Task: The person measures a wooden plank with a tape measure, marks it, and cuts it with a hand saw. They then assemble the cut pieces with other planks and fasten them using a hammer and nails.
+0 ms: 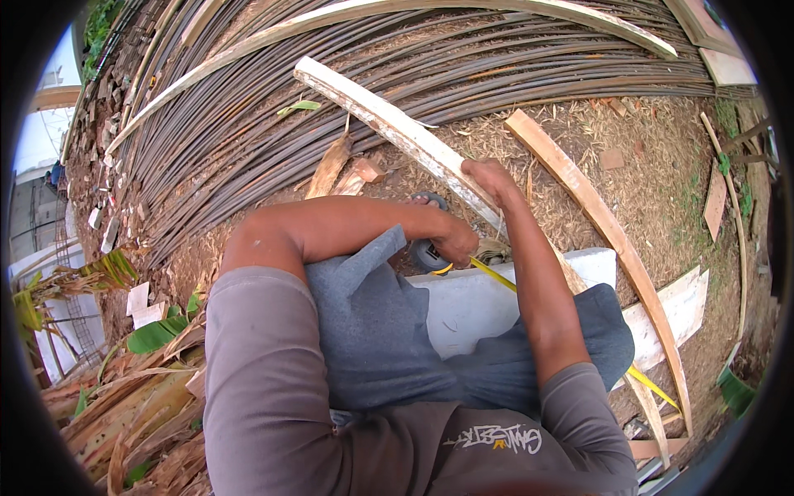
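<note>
My left hand (456, 240) is closed at the end of a bent arm that crosses in front of me. A yellow tape measure blade (494, 274) runs out from its fingers toward the right. The blade passes under my right forearm and behind my leg, then shows again at the lower right. Whether a tape case sits inside that hand is hidden. Farther forward, my right hand (491, 182) grips the edge of a pale, weathered wooden board (389, 124). The board slants from the upper middle down past my right wrist, close to the pale block (471, 310) between my legs.
Long rusty steel bars (248, 124) lie bundled across the far ground, with a long timber strip (331, 16) on top. Another plank (579, 186) lies to the right, near a flat board (670, 318). Dry banana leaves (132, 413) and brick rubble (99, 182) are at left.
</note>
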{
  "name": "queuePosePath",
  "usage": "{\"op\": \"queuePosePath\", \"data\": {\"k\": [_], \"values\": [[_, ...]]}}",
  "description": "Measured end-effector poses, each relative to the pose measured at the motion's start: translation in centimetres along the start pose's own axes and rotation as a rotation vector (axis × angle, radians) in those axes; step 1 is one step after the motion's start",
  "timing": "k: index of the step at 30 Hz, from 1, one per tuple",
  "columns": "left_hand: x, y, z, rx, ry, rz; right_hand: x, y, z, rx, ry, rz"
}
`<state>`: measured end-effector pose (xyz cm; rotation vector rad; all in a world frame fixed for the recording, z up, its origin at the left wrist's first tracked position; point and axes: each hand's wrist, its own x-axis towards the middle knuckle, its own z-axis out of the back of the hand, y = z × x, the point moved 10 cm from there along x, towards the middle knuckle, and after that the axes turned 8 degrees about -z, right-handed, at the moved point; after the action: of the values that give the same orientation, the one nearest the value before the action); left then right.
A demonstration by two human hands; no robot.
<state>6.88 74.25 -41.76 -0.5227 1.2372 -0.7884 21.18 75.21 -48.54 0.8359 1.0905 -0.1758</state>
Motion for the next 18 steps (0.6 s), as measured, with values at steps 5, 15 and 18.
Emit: {"op": "queuePosePath", "data": {"k": [5, 15, 18], "values": [[-1.2, -0.5, 0.6, -0.057, 0.015, 0.042, -0.2, 0.3, -0.2, 0.029, 0.026, 0.026], [-3.3, 1.1, 0.9, -0.017, 0.02, 0.175, -0.1, -0.1, -0.3, 0.046, 0.037, -0.014], [-3.6, 1.0, 1.5, 0.006, -0.034, 0.16, 0.2, -0.3, -0.5, 0.067, 0.047, -0.015]]}}
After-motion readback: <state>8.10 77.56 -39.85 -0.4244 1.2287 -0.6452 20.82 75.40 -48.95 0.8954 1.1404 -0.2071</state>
